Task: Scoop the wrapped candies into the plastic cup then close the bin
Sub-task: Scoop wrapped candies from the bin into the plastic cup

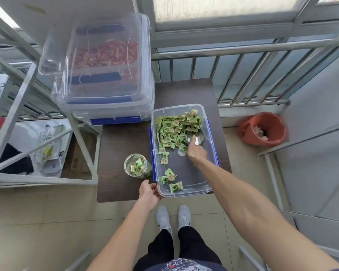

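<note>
— What's nearest?
— The left hand (pixel 148 193) grips the open bin's (pixel 211 133) near corner on the desk (pixel 121 141); the plastic cup (pixel 137 167) stands just beside it.
— Farther?
— The right hand (pixel 196 152) holds a metal scoop (pixel 198 138) against the green wrapped candies (pixel 174 128). Their print is unreadable.

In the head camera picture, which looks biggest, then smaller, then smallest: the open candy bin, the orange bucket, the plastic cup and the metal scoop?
1. open candy bin
2. orange bucket
3. plastic cup
4. metal scoop, partly hidden by the right hand

The bucket sits lower, on the floor, so it may really be bigger.
</note>
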